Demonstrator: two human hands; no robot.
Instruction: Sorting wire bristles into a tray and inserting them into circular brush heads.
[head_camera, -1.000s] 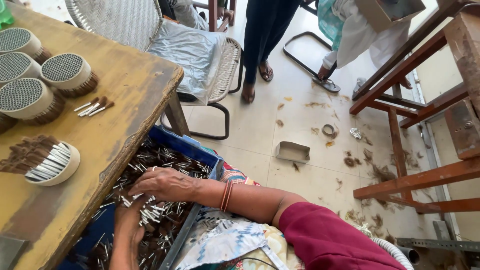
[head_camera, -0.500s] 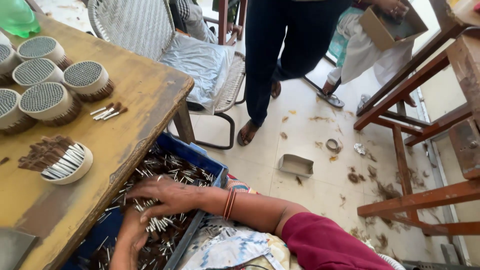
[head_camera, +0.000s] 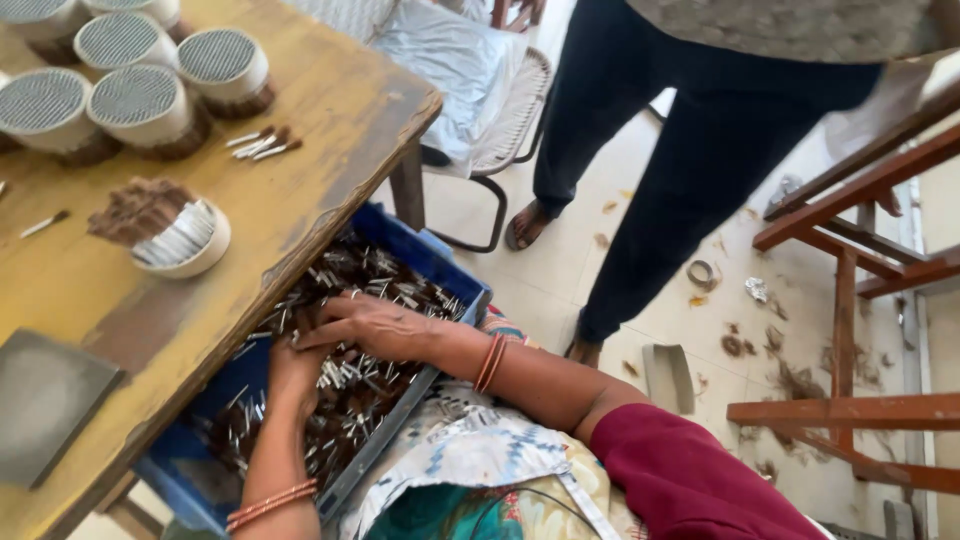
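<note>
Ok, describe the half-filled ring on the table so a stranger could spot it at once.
Start at the yellow wooden table. Near its front edge, above the blue crate, sits a low white ring. Unlike the packed round bundles behind it, it is only partly filled, with brown sticks spilling out.

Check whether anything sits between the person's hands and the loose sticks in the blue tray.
Nothing visible does. The right hand lies flat on the sticks in the blue tray, and the left hand digs into them beside it, just below the table edge.
</note>
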